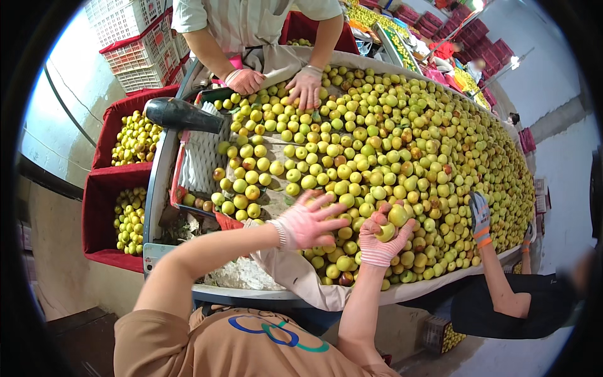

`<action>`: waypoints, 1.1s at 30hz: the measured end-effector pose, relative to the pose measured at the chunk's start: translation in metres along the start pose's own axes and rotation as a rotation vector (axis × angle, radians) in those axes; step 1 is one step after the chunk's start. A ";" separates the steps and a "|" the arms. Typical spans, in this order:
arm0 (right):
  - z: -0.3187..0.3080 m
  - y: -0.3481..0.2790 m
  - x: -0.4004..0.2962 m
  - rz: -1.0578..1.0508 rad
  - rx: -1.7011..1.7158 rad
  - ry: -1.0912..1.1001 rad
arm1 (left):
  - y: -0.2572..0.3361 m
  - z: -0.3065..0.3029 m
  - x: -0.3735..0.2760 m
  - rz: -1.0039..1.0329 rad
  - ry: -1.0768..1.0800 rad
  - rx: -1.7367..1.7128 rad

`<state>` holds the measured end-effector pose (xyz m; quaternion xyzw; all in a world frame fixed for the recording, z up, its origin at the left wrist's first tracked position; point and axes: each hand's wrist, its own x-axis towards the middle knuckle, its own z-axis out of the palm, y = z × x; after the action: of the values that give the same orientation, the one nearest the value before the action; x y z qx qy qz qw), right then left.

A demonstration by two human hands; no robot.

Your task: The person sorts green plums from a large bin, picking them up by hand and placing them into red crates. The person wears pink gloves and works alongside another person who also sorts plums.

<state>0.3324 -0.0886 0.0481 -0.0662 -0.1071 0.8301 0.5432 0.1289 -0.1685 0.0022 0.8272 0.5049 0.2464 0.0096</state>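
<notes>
A broad heap of round yellow-green fruits, jujubes by their look, some with brown patches, covers the sorting table before me. My right hand, in a pale pink knit glove, is turned palm up over the near side of the heap. Its fingers curl around two fruits, an upper one and a lower one. To its left, my left hand, gloved the same way, hovers palm down over the fruits with fingers spread. It is slightly blurred and holds nothing.
Across the table, a co-worker's gloved hands touch the fruits. Another worker's grey-and-orange glove reaches in from the right. A dark blower-like device overhangs a white woven-lined crate. Red-lined bins with fruit stand left. Cloth drapes the near rim.
</notes>
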 end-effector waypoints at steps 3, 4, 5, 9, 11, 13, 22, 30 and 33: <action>-0.002 0.006 0.000 0.029 -0.034 0.021 | 0.006 0.030 0.043 -0.133 -0.026 -0.022; -0.004 0.005 0.002 0.027 -0.036 0.035 | -0.001 0.034 0.053 -0.176 -0.043 0.015; -0.006 0.005 0.001 0.016 -0.064 0.069 | -0.008 0.037 0.060 -0.221 -0.059 0.053; -0.005 0.004 0.001 0.043 -0.016 0.088 | -0.036 0.012 0.051 -0.223 -0.205 0.153; -0.006 0.004 0.002 0.090 -0.006 0.067 | -0.052 0.017 0.018 -0.251 -0.142 0.003; -0.003 0.006 0.000 0.083 -0.021 0.070 | -0.056 0.016 -0.019 -0.213 -0.078 0.174; 0.002 0.010 -0.001 0.116 -0.014 0.073 | -0.090 -0.037 -0.035 -0.422 -0.028 -0.027; -0.001 0.019 -0.003 0.143 -0.031 0.134 | -0.072 0.034 0.067 -0.408 -0.204 0.202; -0.002 0.018 -0.004 0.133 -0.073 0.136 | -0.065 0.047 0.070 -0.437 -0.241 0.122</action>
<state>0.3182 -0.0991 0.0417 -0.1491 -0.0952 0.8535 0.4901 0.1206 -0.0672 -0.0284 0.7210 0.6807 0.1072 0.0730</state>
